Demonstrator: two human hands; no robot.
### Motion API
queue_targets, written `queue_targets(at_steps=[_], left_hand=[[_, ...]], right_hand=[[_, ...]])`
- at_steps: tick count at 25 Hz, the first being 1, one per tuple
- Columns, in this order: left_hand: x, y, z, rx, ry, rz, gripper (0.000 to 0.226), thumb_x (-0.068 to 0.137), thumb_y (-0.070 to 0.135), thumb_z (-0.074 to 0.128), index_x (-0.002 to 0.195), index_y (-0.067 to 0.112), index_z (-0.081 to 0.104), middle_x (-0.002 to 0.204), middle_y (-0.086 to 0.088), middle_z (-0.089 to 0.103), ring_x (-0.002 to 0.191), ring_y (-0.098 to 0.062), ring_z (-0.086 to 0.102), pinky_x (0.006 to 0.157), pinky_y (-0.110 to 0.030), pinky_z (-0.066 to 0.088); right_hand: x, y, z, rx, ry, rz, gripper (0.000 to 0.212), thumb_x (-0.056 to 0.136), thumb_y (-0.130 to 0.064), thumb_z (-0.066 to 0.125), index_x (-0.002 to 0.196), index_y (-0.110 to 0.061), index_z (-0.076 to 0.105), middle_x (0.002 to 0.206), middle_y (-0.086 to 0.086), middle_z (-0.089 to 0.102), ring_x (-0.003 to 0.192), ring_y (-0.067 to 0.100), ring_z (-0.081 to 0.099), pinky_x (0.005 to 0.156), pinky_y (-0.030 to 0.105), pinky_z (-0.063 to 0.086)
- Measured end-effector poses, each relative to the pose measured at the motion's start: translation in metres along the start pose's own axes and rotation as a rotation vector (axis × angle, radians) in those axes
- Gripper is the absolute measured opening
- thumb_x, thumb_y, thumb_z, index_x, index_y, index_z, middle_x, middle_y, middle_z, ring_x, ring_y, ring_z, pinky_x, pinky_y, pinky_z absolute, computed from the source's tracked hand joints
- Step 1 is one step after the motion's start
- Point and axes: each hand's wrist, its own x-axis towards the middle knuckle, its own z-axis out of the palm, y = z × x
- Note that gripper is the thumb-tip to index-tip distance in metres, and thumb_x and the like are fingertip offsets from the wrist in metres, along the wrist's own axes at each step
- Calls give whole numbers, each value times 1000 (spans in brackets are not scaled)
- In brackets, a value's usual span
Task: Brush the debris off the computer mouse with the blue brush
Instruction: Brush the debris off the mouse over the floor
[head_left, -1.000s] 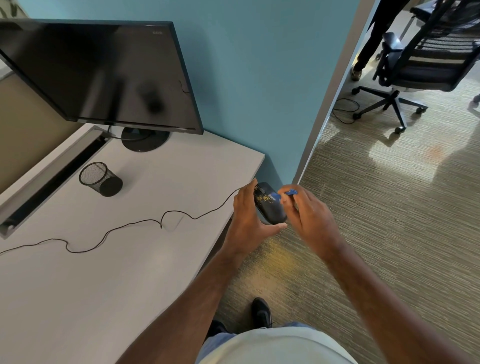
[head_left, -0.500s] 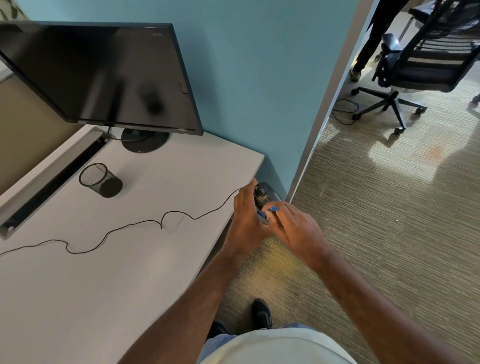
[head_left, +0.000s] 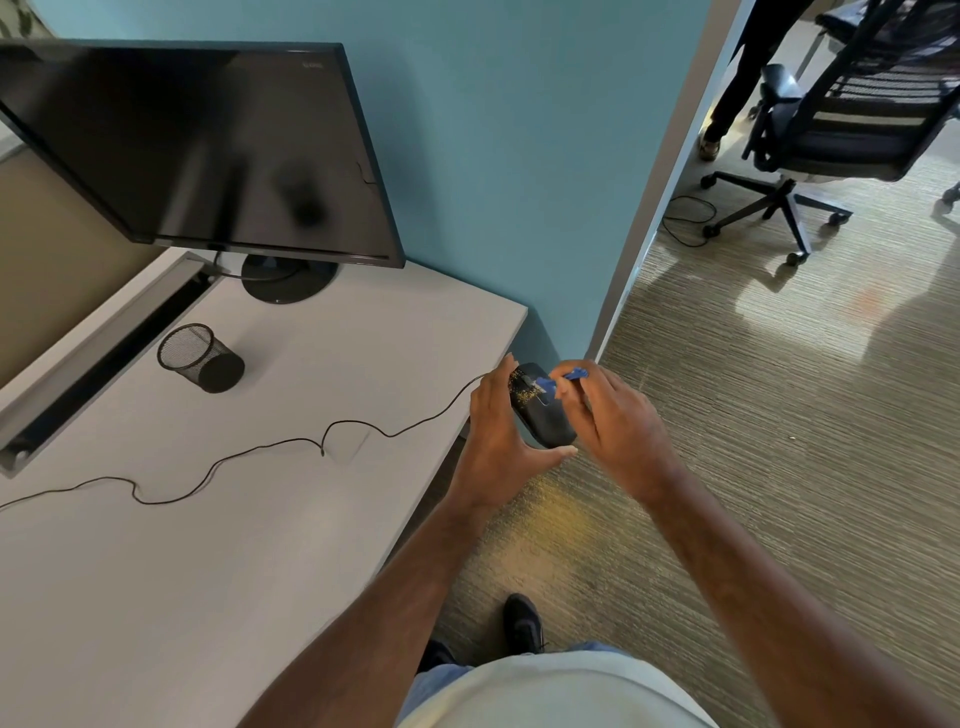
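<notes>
My left hand (head_left: 501, 436) holds a black computer mouse (head_left: 540, 415) in the air just past the desk's right edge, above the carpet. Yellowish debris specks cover the mouse's far end. My right hand (head_left: 615, 415) pinches a small blue brush (head_left: 563, 378), whose bristle end rests on the mouse's top near its far end. The mouse's thin black cable (head_left: 322, 441) trails left across the white desk (head_left: 249, 519). Most of the brush handle is hidden in my fingers.
A black monitor (head_left: 208, 150) stands at the desk's back, with a toppled black mesh pen cup (head_left: 200, 357) in front of it. Yellow dust lies on the carpet (head_left: 550, 512) below the mouse. An office chair (head_left: 841, 119) and a person's legs are at the far right.
My right hand swept the brush down over the mouse towards me half a second ago, then came back to the mouse's far end. The left hand has kept the mouse nearly still.
</notes>
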Motion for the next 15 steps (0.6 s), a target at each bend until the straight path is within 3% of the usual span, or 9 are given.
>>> queue_targets(at_steps=[3, 7, 11, 15], left_hand=[[0, 0, -1, -6, -14, -8, 138, 60, 47, 95, 161, 16, 5, 158, -1, 31, 144, -16, 28, 115, -47, 40], [0, -3, 0, -16, -41, -36, 141, 59, 47, 94, 158, 35, -6, 157, -7, 31, 144, -27, 32, 111, -58, 42], [-2, -2, 1, -15, -40, -23, 138, 63, 38, 95, 160, 22, -2, 155, -14, 34, 144, -29, 33, 111, -59, 41], [-4, -2, 3, 29, 1, 49, 135, 63, 47, 93, 159, 22, 2, 158, -13, 33, 145, -27, 33, 111, -58, 41]], right_hand=[[-2, -4, 1, 30, -15, -29, 41, 106, -33, 37, 116, -5, 64, 91, 6, 70, 72, 14, 64, 57, 26, 49], [-10, -15, 9, 61, -77, -45, 40, 106, -32, 38, 119, -6, 65, 96, 5, 71, 78, 14, 67, 65, 28, 57], [-15, -21, 12, 56, -128, -48, 45, 106, -36, 34, 121, -7, 65, 97, 2, 70, 79, 10, 64, 68, 23, 55], [-12, -15, 3, 125, -22, 6, 38, 106, -32, 40, 120, -6, 64, 100, -2, 69, 79, 7, 63, 66, 15, 47]])
